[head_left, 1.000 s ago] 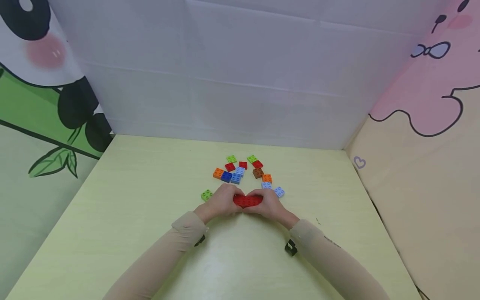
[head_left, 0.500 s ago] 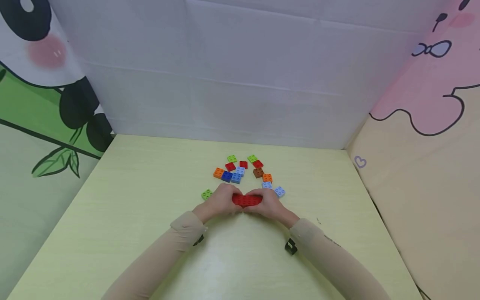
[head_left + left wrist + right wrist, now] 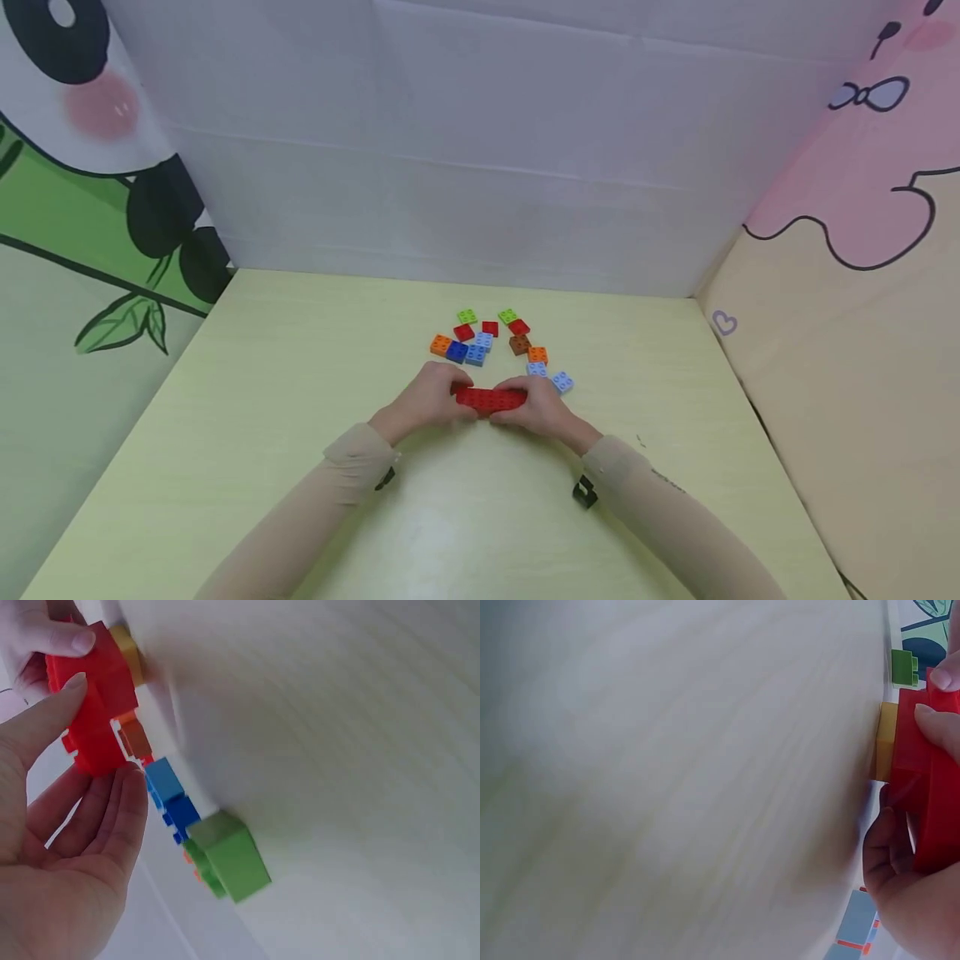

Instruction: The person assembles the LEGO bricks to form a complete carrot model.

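Note:
A long built piece of joined red toy bricks (image 3: 491,400) spans between both hands at the near middle of the table. My left hand (image 3: 429,395) holds its left end, thumb on the near side and fingers on the far side. At the right end my right hand (image 3: 542,407) grips it the same way. The left wrist view shows red bricks stacked unevenly, with a yellow brick (image 3: 127,656) under them. That yellow brick (image 3: 886,742) also shows in the right wrist view, close over the tabletop. Fingers hide both ends of the piece.
Loose bricks lie beyond the hands: orange (image 3: 441,344), dark blue (image 3: 457,352), light blue (image 3: 476,356), brown (image 3: 519,344) and several others. A green brick (image 3: 236,859) sits near the left hand, hidden in the head view. A white wall (image 3: 465,208) closes the table's far edge.
My left hand has shifted left along the red piece, so more of its left part shows. The green brick has gone out of sight behind that hand. The right hand keeps its grip.

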The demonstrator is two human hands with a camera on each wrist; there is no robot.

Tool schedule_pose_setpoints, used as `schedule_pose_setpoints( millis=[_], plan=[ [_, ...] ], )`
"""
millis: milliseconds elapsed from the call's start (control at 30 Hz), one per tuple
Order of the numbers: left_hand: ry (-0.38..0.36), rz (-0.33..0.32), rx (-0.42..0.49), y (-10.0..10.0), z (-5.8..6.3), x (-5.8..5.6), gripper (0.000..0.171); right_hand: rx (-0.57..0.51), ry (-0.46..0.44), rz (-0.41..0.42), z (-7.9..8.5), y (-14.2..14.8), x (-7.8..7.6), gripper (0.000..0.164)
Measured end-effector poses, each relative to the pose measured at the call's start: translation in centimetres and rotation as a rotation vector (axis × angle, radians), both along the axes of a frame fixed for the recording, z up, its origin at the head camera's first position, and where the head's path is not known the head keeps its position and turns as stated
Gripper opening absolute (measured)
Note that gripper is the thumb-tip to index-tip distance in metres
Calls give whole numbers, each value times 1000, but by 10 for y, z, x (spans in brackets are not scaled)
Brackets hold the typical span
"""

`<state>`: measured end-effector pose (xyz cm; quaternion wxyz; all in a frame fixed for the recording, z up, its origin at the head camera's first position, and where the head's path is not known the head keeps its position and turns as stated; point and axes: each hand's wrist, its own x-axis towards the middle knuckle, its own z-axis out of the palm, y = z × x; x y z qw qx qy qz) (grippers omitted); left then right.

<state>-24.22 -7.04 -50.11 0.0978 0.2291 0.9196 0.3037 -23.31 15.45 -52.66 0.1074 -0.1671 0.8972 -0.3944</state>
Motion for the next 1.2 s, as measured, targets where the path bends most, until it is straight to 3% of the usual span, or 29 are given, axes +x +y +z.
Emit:
schedule_pose_setpoints(
  millis=[200,333,533,667,833,1033,1200],
  plan=[
    [22,21,17,-21,10,4,49,10,-17,0,1,1,0,43],
    [34,79,37,-34,14,5,53,33,-24,-10,3,1,0,43],
    [34,199,-32,-50,9,-2,66,38,-25,-13,4,1,1,44],
    [3,232,-97,-55,3,-6,75,38,-26,-12,2,0,0,44],
    [-47,241,-103,-59,-8,-9,83,28,-33,-12,0,1,-1,45],
    [-78,266,-74,-62,-17,-11,79,37,-40,-16,1,0,-2,45],
    [-28,226,-83,-59,-18,-12,58,34,-51,-21,1,0,-1,45]
  ],
)
